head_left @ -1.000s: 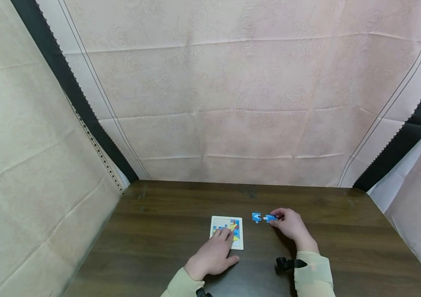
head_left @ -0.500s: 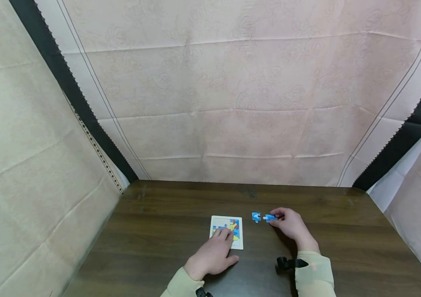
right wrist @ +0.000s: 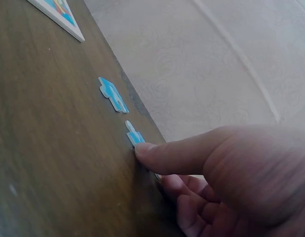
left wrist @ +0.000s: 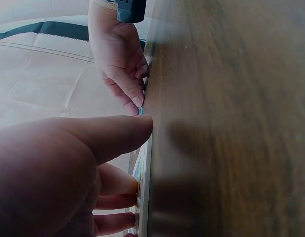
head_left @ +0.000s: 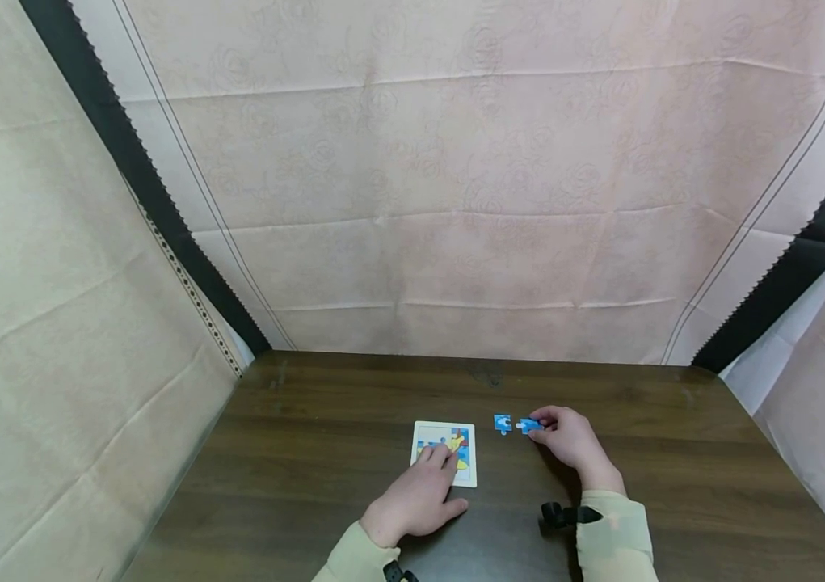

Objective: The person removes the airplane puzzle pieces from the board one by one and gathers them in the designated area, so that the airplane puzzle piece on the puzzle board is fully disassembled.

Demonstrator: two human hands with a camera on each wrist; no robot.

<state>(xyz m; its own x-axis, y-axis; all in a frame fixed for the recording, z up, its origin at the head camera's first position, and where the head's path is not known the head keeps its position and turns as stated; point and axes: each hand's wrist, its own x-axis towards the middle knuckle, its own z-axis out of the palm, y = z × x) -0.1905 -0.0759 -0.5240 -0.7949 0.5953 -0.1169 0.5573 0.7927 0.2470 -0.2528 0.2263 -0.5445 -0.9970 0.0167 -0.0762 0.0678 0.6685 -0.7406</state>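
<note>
My left hand [head_left: 419, 495] lies over the lower left of a white-framed jigsaw puzzle [head_left: 472, 477], fingertips on its picture and thumb spread out to the right. Under that hand, part of the puzzle is hidden. In the left wrist view the fingertips [left wrist: 128, 185] meet the puzzle's face. To the right, my right hand [head_left: 570, 439] pinches a blue puzzle piece [head_left: 526, 425] between thumb and fingers, low at the tabletop; its right end is covered. A second blue puzzle piece [head_left: 502, 423] lies flat just left of it, a small gap between the two.
The brown wooden table [head_left: 354, 404] runs back to a pale cloth curtain [head_left: 456, 202]. More cloth hangs at the left and right sides. A black camera mount [head_left: 557, 517] sits on the right wrist, close over the table.
</note>
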